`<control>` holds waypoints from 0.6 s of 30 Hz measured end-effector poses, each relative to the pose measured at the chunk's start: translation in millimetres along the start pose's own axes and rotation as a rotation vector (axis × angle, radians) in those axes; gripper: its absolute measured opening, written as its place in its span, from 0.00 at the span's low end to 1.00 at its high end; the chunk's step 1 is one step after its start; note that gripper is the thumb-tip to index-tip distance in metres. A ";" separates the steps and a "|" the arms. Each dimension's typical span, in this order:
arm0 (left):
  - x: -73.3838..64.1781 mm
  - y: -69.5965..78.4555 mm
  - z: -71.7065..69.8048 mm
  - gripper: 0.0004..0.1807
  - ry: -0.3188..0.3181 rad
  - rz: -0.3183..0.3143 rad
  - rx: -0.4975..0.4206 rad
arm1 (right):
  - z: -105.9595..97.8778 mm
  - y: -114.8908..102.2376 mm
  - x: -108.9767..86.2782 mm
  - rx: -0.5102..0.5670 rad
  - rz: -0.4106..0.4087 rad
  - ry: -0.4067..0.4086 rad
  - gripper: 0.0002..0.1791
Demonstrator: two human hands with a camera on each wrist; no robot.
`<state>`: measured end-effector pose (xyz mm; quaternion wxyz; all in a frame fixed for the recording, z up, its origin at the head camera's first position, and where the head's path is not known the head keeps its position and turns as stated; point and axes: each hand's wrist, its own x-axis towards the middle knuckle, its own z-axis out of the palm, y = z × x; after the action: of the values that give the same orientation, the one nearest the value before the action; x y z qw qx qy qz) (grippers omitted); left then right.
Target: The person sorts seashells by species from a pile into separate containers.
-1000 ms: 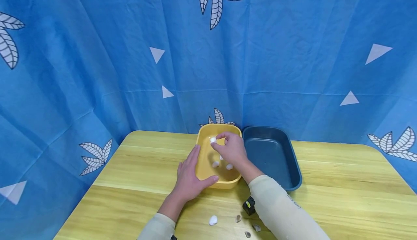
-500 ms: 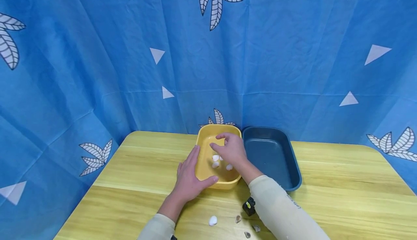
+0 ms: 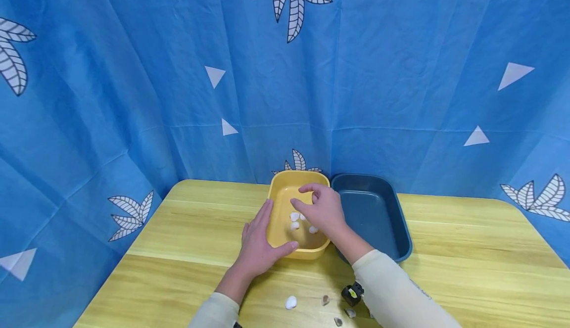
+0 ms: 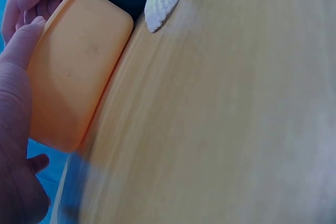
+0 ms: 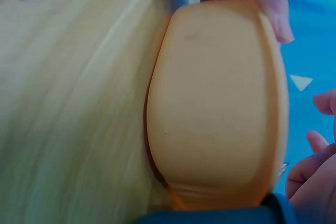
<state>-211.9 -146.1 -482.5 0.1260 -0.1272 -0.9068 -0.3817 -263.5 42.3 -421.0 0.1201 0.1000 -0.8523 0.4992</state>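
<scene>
My left hand (image 3: 258, 244) holds the near left corner of a yellow plastic tray (image 3: 277, 214). Its fingers lie along the left wall, and the thumb reaches over the near rim. Above the tray hovers my right hand (image 3: 322, 209), thumb and index finger apart with nothing between them. Just below it, several small white seashells lie on the tray floor, among them one shell (image 3: 294, 216) at the left of the group and another shell (image 3: 313, 229) on the right. In the left wrist view, a ribbed white seashell (image 4: 160, 7) rests on the table beside the tray.
A dark blue tray (image 3: 365, 209) stands against the yellow tray's right side. Several small brown shells, including one brown shell (image 3: 325, 300), lie near the front of the wooden table (image 3: 187, 229). Behind the table hangs a blue curtain (image 3: 378, 70).
My right hand has let go of a white seashell, which now lies with the others in the yellow tray. Since then the hand has shifted slightly right. The left hand has stayed put.
</scene>
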 end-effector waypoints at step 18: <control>-0.1 -1.0 2.0 0.63 0.006 -0.006 0.023 | -28.5 -18.8 -54.6 0.129 -0.119 -0.056 0.14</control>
<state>-212.4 -145.3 -484.5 0.1292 -0.1219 -0.9110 -0.3721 -203.1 60.9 -408.6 0.1190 0.1719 -0.8140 0.5419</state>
